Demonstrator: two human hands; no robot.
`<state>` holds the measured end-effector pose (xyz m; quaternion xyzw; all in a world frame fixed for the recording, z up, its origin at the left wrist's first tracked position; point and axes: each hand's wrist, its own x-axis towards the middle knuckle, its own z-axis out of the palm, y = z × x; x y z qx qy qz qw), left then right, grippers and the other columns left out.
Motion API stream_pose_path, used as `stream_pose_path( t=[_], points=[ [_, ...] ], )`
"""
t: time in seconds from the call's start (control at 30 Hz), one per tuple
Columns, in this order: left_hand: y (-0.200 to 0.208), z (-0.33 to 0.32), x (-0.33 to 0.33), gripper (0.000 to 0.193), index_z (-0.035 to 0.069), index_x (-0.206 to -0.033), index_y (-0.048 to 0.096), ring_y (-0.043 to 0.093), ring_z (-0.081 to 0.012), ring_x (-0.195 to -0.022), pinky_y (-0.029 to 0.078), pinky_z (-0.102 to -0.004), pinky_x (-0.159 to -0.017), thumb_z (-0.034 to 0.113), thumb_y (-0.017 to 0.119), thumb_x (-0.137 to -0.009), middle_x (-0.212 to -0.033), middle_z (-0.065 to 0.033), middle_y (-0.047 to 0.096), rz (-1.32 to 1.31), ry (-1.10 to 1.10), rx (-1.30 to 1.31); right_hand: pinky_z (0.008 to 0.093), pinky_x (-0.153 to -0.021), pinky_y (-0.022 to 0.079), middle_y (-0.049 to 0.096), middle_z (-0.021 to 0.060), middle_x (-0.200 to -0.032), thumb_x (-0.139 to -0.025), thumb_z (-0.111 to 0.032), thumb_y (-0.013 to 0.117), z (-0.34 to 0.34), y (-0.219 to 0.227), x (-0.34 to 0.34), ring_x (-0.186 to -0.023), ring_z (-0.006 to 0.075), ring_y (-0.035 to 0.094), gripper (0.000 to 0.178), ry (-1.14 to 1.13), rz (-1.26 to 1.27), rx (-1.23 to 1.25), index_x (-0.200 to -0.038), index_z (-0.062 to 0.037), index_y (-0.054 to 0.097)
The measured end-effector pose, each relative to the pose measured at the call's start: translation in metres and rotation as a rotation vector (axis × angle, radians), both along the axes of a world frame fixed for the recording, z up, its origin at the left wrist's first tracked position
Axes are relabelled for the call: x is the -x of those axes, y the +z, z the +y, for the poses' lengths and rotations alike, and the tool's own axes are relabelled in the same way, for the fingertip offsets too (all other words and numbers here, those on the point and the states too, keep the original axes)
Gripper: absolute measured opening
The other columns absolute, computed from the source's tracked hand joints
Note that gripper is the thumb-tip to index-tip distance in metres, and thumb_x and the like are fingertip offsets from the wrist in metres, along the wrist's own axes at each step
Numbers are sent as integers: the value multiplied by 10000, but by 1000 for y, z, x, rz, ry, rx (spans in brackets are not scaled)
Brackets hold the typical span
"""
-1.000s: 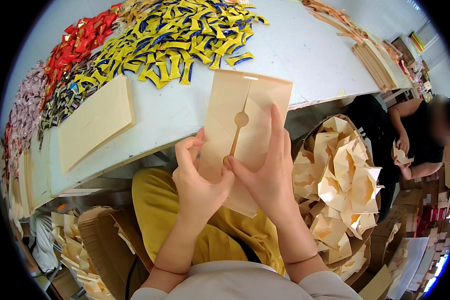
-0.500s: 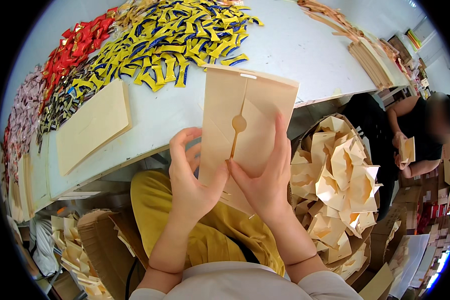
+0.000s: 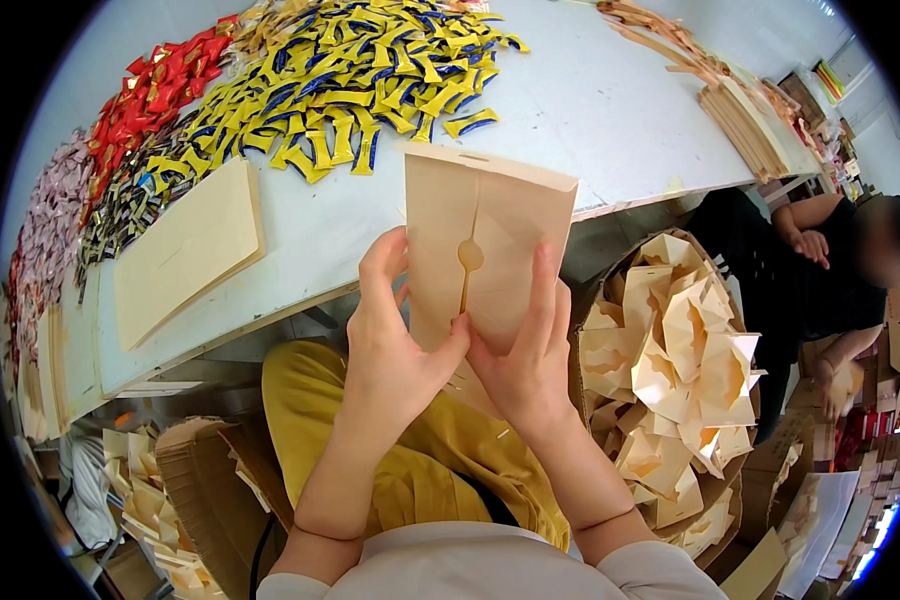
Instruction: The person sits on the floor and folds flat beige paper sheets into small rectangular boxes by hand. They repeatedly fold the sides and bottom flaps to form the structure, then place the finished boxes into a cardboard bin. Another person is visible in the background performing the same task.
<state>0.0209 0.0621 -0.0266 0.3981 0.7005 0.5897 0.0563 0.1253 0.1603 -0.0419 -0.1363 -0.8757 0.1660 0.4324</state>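
Note:
Between my two hands, over my lap, I hold a cream paperboard box (image 3: 525,235). A slit runs down its facing side, widening to a round hole in the middle, and a small slot shows in its top edge. My left hand (image 3: 395,345) grips the left side, thumb on the front near the slit. My right hand (image 3: 525,360) grips the right side, its thumb close to the left one. Some fingers of both hands are hidden behind the board.
Wrapped yellow-and-blue candies (image 3: 360,80) and red ones (image 3: 160,90) cover the white table (image 3: 590,110). Flat cream sheets (image 3: 190,250) lie at its left edge. To my right, a carton holds many folded cream pieces (image 3: 685,350). A co-worker (image 3: 820,270) sits beyond it.
The box has shifted slightly left and tipped, so its top edge now shows more. My left hand has risen along its side. The co-worker's hands have moved apart.

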Motion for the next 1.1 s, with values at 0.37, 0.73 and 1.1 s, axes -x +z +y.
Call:
stream_pose_path(
  t=[0.37,0.73,1.1],
  points=[
    [-9,1,0,787,16,-1379,367,605,-359,-1195,515,-435,-991,-31,747,-692,-1304,-245,572,51,74,-28,441,-821,551,466,245,-1318,-769,-44,827,2,-2,3,-1073,393,549,1037,73,51,237,-1562,-27,160],
    [-15,-6,7,709,-42,-1291,504,579,-368,-1094,486,-446,-921,-3,677,-604,-1272,-212,582,510,166,96,461,-1094,356,186,249,-1556,-658,-121,907,17,5,-25,-1411,413,268,957,130,40,352,-1468,-51,403],
    [-14,-8,11,657,-41,-1226,534,582,-360,-1104,478,-455,-923,-24,639,-578,-1260,-200,602,673,-9,145,529,-1147,338,567,153,-1350,-707,-137,800,42,55,-10,-1332,336,484,528,128,-412,-351,-1205,-69,641]
  ],
)
